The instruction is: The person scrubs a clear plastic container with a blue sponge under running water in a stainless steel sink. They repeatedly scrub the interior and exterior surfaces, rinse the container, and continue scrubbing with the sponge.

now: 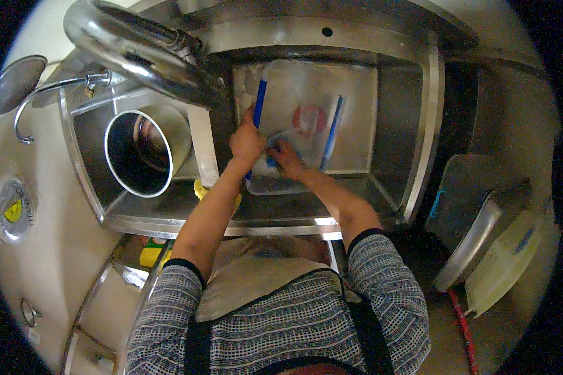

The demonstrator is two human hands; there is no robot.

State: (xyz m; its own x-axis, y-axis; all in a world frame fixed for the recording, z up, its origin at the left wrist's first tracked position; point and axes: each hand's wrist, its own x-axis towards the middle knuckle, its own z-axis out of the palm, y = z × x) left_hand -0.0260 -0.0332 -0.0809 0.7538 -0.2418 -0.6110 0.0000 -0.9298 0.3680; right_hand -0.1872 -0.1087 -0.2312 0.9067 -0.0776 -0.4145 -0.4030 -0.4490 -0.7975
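A clear plastic box (281, 84) with long blue strips along two sides sits tilted in the right basin (394, 126) of a stainless steel sink. My left hand (247, 145) grips its left edge beside the blue strip (260, 101). Over the box's inside, my right hand (287, 161) presses a small blue scrubber or cloth (272, 161), mostly covered by the fingers and blurred. The other blue strip (332, 133) lies along the right side. A red round shape (309, 120) shows near the middle; whether it is on the box or beneath it is unclear.
A deep metal pot (180, 136) leans in the left basin. Above it arches a thick metal pipe (136, 56). A yellow cloth or sponge (200, 189) hangs by the divider (202, 145). Right of the sink stand a grey board (464, 197), a metal tray (474, 243) and a pale plastic basket (502, 267).
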